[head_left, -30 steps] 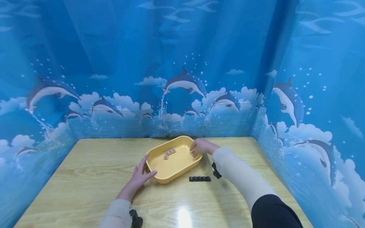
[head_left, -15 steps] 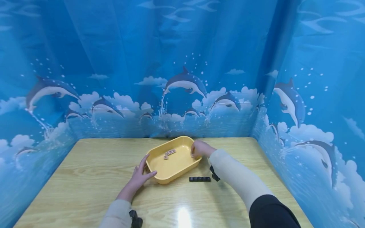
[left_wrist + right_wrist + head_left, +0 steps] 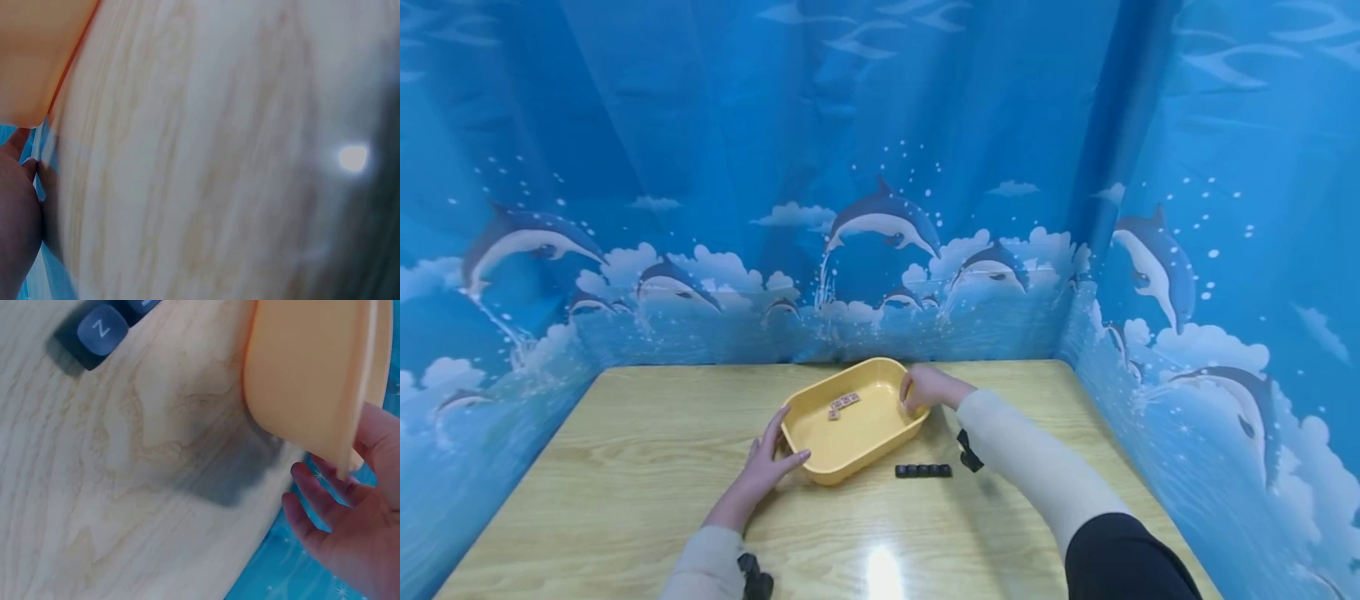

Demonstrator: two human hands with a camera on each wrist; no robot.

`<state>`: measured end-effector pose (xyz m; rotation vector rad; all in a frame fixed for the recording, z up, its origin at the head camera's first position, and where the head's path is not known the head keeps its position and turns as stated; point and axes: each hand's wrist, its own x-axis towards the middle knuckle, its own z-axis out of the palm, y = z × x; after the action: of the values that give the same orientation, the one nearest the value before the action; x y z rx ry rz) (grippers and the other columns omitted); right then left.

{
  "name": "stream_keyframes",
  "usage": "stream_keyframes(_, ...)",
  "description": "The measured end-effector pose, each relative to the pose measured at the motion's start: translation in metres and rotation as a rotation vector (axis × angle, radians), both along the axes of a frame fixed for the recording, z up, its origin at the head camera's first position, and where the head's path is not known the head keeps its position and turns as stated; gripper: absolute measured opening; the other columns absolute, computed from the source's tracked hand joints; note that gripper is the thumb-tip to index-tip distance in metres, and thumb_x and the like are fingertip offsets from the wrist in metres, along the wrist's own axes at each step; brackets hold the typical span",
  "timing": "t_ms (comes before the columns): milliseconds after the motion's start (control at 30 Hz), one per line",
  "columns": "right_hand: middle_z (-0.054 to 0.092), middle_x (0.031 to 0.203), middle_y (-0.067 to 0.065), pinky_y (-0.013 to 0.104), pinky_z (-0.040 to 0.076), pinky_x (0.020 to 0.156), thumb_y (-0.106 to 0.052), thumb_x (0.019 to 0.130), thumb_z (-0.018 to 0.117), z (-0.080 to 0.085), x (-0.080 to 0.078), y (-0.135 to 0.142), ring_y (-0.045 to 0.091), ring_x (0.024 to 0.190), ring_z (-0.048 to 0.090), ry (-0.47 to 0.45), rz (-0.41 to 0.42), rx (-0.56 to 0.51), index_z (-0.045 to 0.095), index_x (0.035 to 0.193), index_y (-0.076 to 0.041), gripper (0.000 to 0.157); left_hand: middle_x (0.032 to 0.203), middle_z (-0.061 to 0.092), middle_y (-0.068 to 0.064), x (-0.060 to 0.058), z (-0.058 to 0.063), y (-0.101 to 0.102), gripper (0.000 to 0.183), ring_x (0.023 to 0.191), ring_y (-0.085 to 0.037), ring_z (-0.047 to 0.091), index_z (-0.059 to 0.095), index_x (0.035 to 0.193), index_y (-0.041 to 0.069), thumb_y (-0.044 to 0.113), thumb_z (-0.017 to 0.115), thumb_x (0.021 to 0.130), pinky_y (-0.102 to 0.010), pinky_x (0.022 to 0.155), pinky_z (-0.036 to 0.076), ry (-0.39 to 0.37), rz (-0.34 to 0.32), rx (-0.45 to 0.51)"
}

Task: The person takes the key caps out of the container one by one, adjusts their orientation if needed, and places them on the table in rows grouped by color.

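A yellow tray sits slanted at the back middle of the wooden table. My left hand rests against its left end in the head view, thumb and fingers spread along the corner. In the left wrist view only part of that hand shows below the tray's edge. My right hand reaches over the right end; its fingertips pinch a small pinkish block, mostly hidden by the tray wall in the right wrist view. Several small pink blocks with printed marks lie at the tray's left half.
A row of several black keycap-like blocks lies in front of the tray; one is marked Z in the right wrist view. Blue dolphin-print curtains rise behind and beside the table.
My right fingers have shifted slightly at the tray's right end, and the small block seen under them earlier is now covered in the head view. The left hand and tray stay put.
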<state>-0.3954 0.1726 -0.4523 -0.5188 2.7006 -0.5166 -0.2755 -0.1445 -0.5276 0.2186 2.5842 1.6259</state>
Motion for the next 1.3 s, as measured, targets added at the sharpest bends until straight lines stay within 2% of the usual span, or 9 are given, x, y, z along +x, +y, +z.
stream_keyframes(167, 0.065, 0.098, 0.001, 0.033, 0.052, 0.073, -0.008, 0.079, 0.079, 0.015, 0.002, 0.008, 0.019, 0.083, 0.058, -0.021, 0.018, -0.089, 0.074, 0.087, -0.011, 0.010, 0.155, 0.023, -0.026, -0.001, 0.000, -0.001, 0.091, 0.143, -0.042, 0.018, 0.013, 0.157, 0.019, 0.031, 0.072, 0.089, -0.053, 0.113, -0.017, -0.013, -0.008, 0.006)
stream_keyframes(300, 0.067, 0.101, -0.002, 0.033, 0.053, 0.081, -0.009, 0.078, 0.081, 0.023, -0.001, 0.017, 0.018, 0.093, 0.059, 0.032, 0.039, -0.117, 0.077, 0.088, -0.012, 0.010, 0.155, 0.022, -0.026, -0.002, 0.000, -0.001, 0.091, 0.143, -0.042, 0.019, 0.011, 0.157, 0.020, 0.030, 0.071, 0.089, -0.052, 0.113, -0.017, -0.023, -0.005, 0.006)
stream_keyframes(400, 0.067, 0.098, -0.003, 0.033, 0.054, 0.081, -0.010, 0.078, 0.082, 0.030, -0.001, 0.024, 0.018, 0.094, 0.060, 0.039, 0.024, -0.160, 0.077, 0.088, -0.012, 0.011, 0.155, 0.023, -0.026, -0.002, 0.000, -0.001, 0.092, 0.142, -0.042, 0.021, 0.011, 0.157, 0.020, 0.030, 0.071, 0.089, -0.052, 0.113, -0.017, -0.028, -0.006, 0.009)
stream_keyframes(567, 0.070, 0.088, 0.000, 0.030, 0.056, 0.071, -0.008, 0.080, 0.080, 0.039, 0.006, 0.033, 0.016, 0.081, 0.063, -0.001, 0.025, -0.252, 0.077, 0.092, -0.008, 0.013, 0.154, 0.025, -0.026, -0.002, 0.001, -0.001, 0.092, 0.142, -0.042, 0.021, 0.011, 0.157, 0.020, 0.030, 0.072, 0.089, -0.053, 0.113, -0.017, -0.022, -0.009, 0.001)
stream_keyframes(667, 0.071, 0.085, 0.000, 0.028, 0.056, 0.069, -0.006, 0.080, 0.080, 0.040, 0.011, 0.038, 0.013, 0.078, 0.063, -0.025, 0.051, -0.306, 0.076, 0.098, -0.004, 0.019, 0.154, 0.024, -0.026, -0.002, 0.001, -0.001, 0.092, 0.143, -0.042, 0.020, 0.010, 0.158, 0.020, 0.031, 0.071, 0.089, -0.053, 0.113, -0.017, -0.021, -0.013, -0.004)
stream_keyframes(800, 0.070, 0.087, 0.001, 0.029, 0.056, 0.071, -0.001, 0.081, 0.078, 0.041, 0.018, 0.045, 0.015, 0.079, 0.063, -0.081, 0.131, -0.372, 0.073, 0.108, 0.001, 0.028, 0.155, 0.022, -0.025, -0.002, 0.000, -0.002, 0.092, 0.143, -0.041, 0.018, 0.009, 0.158, 0.022, 0.032, 0.070, 0.090, -0.053, 0.113, -0.017, -0.026, -0.017, -0.004)
stream_keyframes(967, 0.071, 0.093, 0.001, 0.029, 0.057, 0.074, -0.001, 0.082, 0.077, 0.039, 0.029, 0.056, 0.015, 0.083, 0.065, -0.130, 0.203, -0.384, 0.072, 0.110, 0.002, 0.029, 0.155, 0.023, -0.026, -0.002, 0.000, -0.002, 0.092, 0.143, -0.042, 0.019, 0.010, 0.157, 0.020, 0.031, 0.071, 0.090, -0.054, 0.113, -0.016, -0.012, -0.019, -0.005)
stream_keyframes(1100, 0.072, 0.097, 0.004, 0.030, 0.058, 0.076, -0.002, 0.082, 0.076, 0.037, 0.039, 0.064, 0.016, 0.086, 0.067, -0.138, 0.198, -0.392, 0.072, 0.109, 0.002, 0.027, 0.155, 0.022, -0.027, -0.002, 0.001, -0.001, 0.091, 0.143, -0.042, 0.019, 0.009, 0.157, 0.019, 0.030, 0.070, 0.090, -0.054, 0.113, -0.016, -0.015, -0.022, -0.002)
stream_keyframes(1300, 0.073, 0.098, 0.007, 0.032, 0.059, 0.078, -0.002, 0.082, 0.076, 0.034, 0.057, 0.071, 0.019, 0.088, 0.069, -0.180, 0.136, -0.459, 0.075, 0.104, -0.004, 0.021, 0.154, 0.022, -0.028, -0.002, 0.001, -0.001, 0.091, 0.142, -0.042, 0.020, 0.008, 0.157, 0.016, 0.028, 0.070, 0.091, -0.056, 0.113, -0.015, 0.002, -0.026, -0.011)
